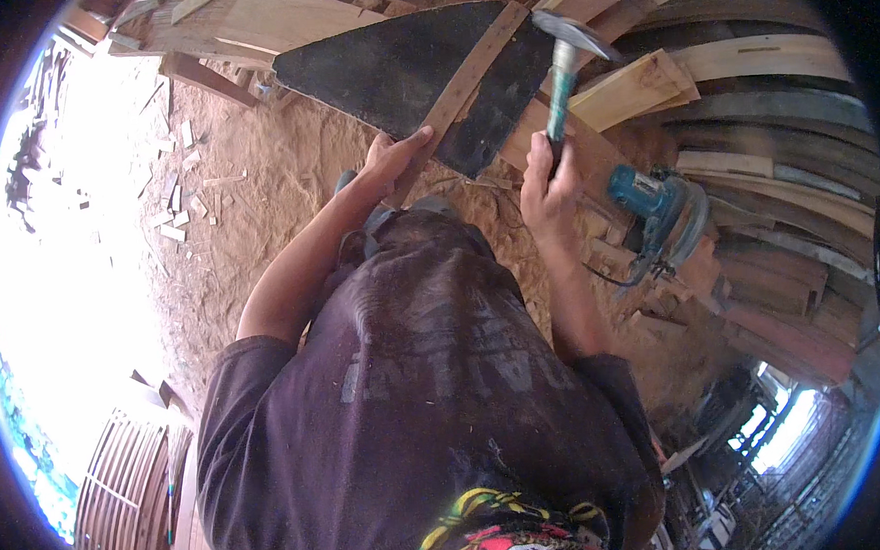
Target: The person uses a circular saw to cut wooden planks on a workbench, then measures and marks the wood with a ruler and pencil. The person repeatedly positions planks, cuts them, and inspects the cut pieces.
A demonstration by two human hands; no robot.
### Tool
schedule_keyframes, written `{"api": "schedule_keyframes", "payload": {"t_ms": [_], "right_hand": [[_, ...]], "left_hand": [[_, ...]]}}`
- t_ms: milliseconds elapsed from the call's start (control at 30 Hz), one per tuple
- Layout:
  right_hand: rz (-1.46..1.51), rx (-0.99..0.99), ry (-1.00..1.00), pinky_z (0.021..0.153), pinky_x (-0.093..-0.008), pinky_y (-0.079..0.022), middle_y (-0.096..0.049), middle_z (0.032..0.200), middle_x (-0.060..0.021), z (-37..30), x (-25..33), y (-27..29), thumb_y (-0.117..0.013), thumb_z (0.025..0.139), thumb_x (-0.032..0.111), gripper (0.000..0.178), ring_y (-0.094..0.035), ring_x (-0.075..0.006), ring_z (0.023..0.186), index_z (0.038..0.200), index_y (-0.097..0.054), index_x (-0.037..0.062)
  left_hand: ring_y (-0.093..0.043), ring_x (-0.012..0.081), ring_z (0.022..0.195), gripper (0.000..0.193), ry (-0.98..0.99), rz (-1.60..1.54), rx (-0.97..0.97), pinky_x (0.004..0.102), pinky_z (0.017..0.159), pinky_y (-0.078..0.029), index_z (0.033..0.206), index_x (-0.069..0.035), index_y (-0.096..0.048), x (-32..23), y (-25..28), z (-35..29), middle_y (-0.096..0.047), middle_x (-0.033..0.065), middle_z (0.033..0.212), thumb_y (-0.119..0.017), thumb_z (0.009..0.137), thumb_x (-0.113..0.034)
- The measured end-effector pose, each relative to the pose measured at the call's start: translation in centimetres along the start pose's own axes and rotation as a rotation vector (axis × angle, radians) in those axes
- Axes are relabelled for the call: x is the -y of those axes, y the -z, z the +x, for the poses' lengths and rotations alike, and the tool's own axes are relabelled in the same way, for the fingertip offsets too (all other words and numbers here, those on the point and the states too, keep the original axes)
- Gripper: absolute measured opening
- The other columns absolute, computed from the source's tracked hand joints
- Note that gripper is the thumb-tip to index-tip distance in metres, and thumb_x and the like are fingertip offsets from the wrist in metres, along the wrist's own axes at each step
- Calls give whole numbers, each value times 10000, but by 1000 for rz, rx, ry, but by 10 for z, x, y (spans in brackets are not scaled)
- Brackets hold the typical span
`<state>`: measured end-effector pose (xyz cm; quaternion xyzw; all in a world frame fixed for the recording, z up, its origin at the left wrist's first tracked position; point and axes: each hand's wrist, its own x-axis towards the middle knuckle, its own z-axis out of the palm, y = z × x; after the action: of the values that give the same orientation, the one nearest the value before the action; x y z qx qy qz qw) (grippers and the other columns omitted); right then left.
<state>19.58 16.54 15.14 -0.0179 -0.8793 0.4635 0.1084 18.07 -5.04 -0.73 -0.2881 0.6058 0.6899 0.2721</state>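
Observation:
My right hand [550,186] is closed round the lower handle of a hammer [562,82]. The hammer is raised, its metal head uppermost near the right edge of a dark, flat, angular panel [375,69]. Across that panel lies a narrow wooden strip [472,70], running from its far edge to its near side. My left hand [394,160] grips the near end of the strip, with the thumb along it. Part of this hand's fingers is hidden beneath the wood.
A blue power saw [646,198] with a cord rests on boards to the right. Long curved wooden planks [762,60] are stacked beyond it. Wood offcuts [172,231] lie scattered over the sandy ground [253,185] at left. A slatted wooden piece [118,480] stands at lower left.

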Motion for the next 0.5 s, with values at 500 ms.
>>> {"api": "schedule_keyframes", "payload": {"t_ms": [500], "right_hand": [[-306,93,-37,637,-605,-512,-678,809,-316,-33,-20,-25,-535,1048,418,441,-661,-533,743,1112,-554,-18]], "left_hand": [[-679,194,668,557,62,1,-24,350,541,-522,960,45,-683,-12,-3,-6,-698,119,807,-836,853,-480]]}}
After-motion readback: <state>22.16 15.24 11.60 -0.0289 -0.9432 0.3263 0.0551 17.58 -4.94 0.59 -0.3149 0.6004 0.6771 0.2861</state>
